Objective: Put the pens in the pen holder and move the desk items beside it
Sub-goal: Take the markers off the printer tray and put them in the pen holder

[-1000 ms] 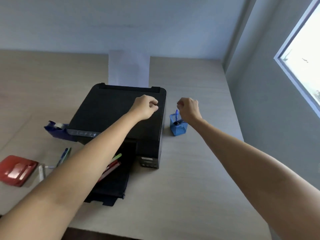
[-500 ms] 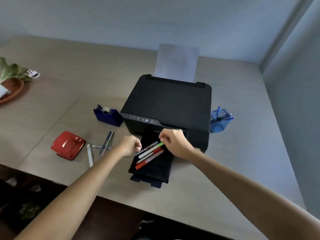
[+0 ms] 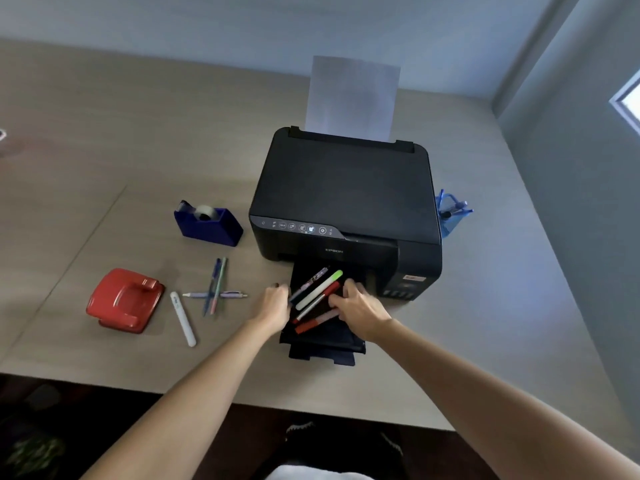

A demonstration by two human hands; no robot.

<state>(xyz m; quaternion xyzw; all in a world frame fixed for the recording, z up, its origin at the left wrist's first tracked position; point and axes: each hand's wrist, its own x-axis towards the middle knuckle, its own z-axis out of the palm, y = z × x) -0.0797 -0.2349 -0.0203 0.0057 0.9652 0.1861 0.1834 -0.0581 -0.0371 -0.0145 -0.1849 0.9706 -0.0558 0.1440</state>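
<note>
Several pens lie slanted on the printer's black output tray (image 3: 325,344): a patterned pen (image 3: 313,280), a white marker with a green cap (image 3: 320,289), a red pen (image 3: 320,301) and a red-tipped marker (image 3: 313,323). My left hand (image 3: 275,303) is curled at the tray's left edge, by the pens' lower ends. My right hand (image 3: 360,306) lies over the tray's right side, its fingers closed on the red pen. The blue mesh pen holder (image 3: 452,216), with a couple of pens in it, stands behind the printer's right side.
A black printer (image 3: 346,188) with paper upright in its back fills the desk's middle. To its left are a blue tape dispenser (image 3: 207,221), three crossed pens (image 3: 214,289), a white marker (image 3: 183,318) and a red hole punch (image 3: 124,299). The desk's front edge is near.
Both hands came down from above the printer by the holder to the output tray. Since half a second ago my right hand slid lower onto the red pens.
</note>
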